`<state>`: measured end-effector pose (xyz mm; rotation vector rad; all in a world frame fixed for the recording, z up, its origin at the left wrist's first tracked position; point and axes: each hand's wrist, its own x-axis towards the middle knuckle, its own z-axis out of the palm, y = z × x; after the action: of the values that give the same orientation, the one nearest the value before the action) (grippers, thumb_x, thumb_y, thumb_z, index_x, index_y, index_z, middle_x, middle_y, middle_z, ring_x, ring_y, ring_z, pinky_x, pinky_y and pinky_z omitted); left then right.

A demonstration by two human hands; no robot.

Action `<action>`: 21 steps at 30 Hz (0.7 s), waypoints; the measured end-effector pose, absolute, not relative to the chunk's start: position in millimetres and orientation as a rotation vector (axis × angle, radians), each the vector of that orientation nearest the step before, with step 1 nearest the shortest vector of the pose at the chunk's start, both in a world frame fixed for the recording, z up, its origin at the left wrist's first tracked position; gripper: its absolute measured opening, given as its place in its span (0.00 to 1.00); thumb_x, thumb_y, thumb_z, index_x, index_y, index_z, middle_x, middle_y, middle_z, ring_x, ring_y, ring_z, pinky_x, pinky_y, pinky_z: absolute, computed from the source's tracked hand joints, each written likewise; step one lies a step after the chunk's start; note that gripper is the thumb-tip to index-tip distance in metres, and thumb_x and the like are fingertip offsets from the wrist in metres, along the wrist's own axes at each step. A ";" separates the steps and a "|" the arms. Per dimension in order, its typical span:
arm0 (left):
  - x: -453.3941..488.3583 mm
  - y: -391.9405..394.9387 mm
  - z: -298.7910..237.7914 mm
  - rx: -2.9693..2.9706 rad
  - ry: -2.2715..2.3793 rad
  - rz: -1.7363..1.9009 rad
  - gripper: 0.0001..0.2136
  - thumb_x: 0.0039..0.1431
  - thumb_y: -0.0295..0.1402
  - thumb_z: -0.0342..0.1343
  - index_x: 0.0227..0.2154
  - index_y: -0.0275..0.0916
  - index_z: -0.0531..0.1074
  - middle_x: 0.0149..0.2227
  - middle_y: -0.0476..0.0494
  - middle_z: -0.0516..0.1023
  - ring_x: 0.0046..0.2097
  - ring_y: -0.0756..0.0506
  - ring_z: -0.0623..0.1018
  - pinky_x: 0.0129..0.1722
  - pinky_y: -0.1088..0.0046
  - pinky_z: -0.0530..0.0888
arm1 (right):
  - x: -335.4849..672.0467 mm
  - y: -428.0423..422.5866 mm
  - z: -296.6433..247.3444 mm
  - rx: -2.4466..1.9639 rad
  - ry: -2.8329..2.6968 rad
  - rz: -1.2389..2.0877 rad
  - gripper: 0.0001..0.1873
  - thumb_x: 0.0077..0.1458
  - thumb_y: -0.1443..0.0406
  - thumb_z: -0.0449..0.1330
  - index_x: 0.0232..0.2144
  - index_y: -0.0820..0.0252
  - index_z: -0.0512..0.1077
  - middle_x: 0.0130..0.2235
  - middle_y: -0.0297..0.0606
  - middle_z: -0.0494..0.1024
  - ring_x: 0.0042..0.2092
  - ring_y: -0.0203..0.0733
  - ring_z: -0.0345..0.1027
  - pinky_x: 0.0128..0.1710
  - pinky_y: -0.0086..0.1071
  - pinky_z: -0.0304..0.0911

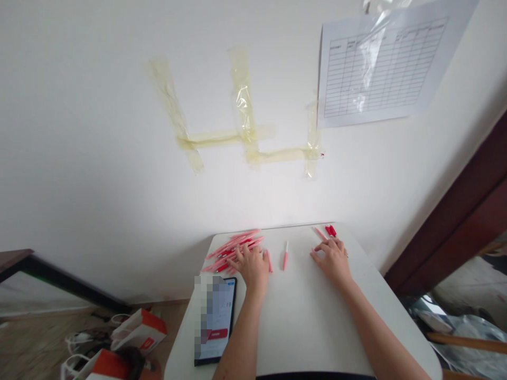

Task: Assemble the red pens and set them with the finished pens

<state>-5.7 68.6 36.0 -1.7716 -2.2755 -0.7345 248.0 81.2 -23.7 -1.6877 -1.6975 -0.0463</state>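
My left hand point(252, 268) lies over the near right side of a heap of pink pens point(227, 247), its fingers spread across them. Some red pieces are mixed into the heap. Beside that hand's thumb is a short pink piece point(270, 261), partly covered. Between my hands lies one pink pen part with a white end point(285, 257), touched by neither. My right hand point(334, 261) rests on the right side of the table, fingers apart and bent downward. Past its fingertips are a pink stick-like part point(320, 234) and small red pieces point(330, 230). What lies under its palm is hidden.
A phone point(216, 322) with a lit screen lies at the left of the white table point(304, 338). The wall point(119, 184) behind carries yellowish tape strips point(245, 100) and a printed sheet point(384, 74). Paper bags point(138, 332) stand on the floor at left.
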 end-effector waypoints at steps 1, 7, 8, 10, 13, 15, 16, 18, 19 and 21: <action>-6.1 68.9 36.3 -1.772 -2.281 -0.730 0.10 0.60 0.39 0.57 0.38 0.43 0.80 0.57 0.37 0.73 0.66 0.28 0.61 0.62 0.26 0.52 | 247.3 80.5 -23.1 -1.701 -1.699 -0.046 0.10 0.56 0.55 0.61 0.30 0.52 0.79 0.43 0.46 0.77 0.57 0.63 0.60 0.49 0.55 0.61; 2.3 66.0 33.5 -1.862 -2.203 -0.726 0.08 0.61 0.36 0.56 0.36 0.43 0.79 0.59 0.37 0.71 0.67 0.29 0.60 0.63 0.28 0.52 | 248.0 79.9 -20.7 -1.733 -1.728 -0.057 0.13 0.58 0.54 0.61 0.28 0.52 0.78 0.42 0.47 0.76 0.56 0.64 0.59 0.49 0.57 0.62; 5.2 65.1 32.5 -1.906 -2.174 -0.730 0.07 0.60 0.36 0.57 0.36 0.43 0.79 0.59 0.38 0.70 0.67 0.29 0.59 0.63 0.29 0.53 | 248.4 80.4 -20.9 -1.732 -1.734 -0.059 0.13 0.58 0.54 0.61 0.28 0.52 0.78 0.42 0.47 0.76 0.56 0.64 0.60 0.49 0.57 0.62; 12.3 63.7 30.3 -2.017 -2.098 -0.743 0.07 0.61 0.37 0.57 0.38 0.45 0.79 0.60 0.38 0.69 0.68 0.30 0.58 0.63 0.31 0.54 | 248.9 81.6 -21.9 -1.728 -1.739 -0.068 0.13 0.58 0.54 0.61 0.27 0.53 0.78 0.42 0.47 0.76 0.56 0.64 0.60 0.49 0.57 0.62; 24.4 65.1 27.9 -2.194 -1.965 -0.759 0.08 0.61 0.38 0.58 0.41 0.48 0.79 0.61 0.40 0.68 0.67 0.31 0.59 0.64 0.34 0.55 | 249.2 83.1 -23.8 -1.711 -1.735 -0.090 0.12 0.57 0.54 0.62 0.27 0.52 0.78 0.41 0.46 0.77 0.56 0.63 0.60 0.49 0.56 0.62; 32.4 69.2 28.0 -2.287 -1.864 -0.758 0.08 0.60 0.36 0.59 0.42 0.50 0.79 0.61 0.41 0.68 0.68 0.32 0.58 0.65 0.33 0.54 | 249.1 83.4 -24.6 -1.694 -1.729 -0.105 0.11 0.57 0.55 0.62 0.27 0.52 0.78 0.41 0.46 0.77 0.56 0.63 0.61 0.49 0.55 0.63; 36.0 72.1 28.6 -2.333 -1.810 -0.756 0.09 0.59 0.34 0.60 0.42 0.51 0.79 0.61 0.42 0.68 0.68 0.32 0.58 0.66 0.33 0.53 | 249.1 83.3 -24.7 -1.688 -1.724 -0.109 0.11 0.56 0.56 0.62 0.27 0.52 0.78 0.40 0.46 0.77 0.55 0.63 0.61 0.49 0.55 0.63; 42.4 79.4 30.6 -2.437 -1.704 -0.735 0.11 0.58 0.33 0.61 0.43 0.53 0.79 0.62 0.43 0.68 0.69 0.33 0.58 0.66 0.32 0.52 | 248.9 82.9 -24.3 -1.686 -1.712 -0.105 0.09 0.56 0.57 0.62 0.27 0.52 0.78 0.40 0.46 0.77 0.55 0.63 0.62 0.49 0.55 0.63; 45.0 83.4 31.7 -2.490 -1.657 -0.713 0.12 0.58 0.33 0.61 0.44 0.54 0.79 0.62 0.43 0.68 0.69 0.33 0.58 0.67 0.32 0.51 | 248.8 82.6 -23.9 -1.689 -1.706 -0.097 0.09 0.56 0.57 0.62 0.28 0.53 0.78 0.40 0.46 0.77 0.54 0.63 0.62 0.49 0.55 0.63; 49.3 91.4 33.5 -2.593 -1.579 -0.644 0.13 0.59 0.32 0.61 0.45 0.57 0.79 0.63 0.45 0.67 0.69 0.34 0.57 0.67 0.32 0.49 | 248.6 82.1 -22.8 -1.692 -1.695 -0.072 0.08 0.56 0.58 0.62 0.28 0.53 0.78 0.40 0.45 0.77 0.54 0.63 0.62 0.48 0.55 0.63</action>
<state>49.3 91.4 33.5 -2.5935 -1.5792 -0.6442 248.6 82.1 -22.8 -1.6921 -1.6951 -0.0725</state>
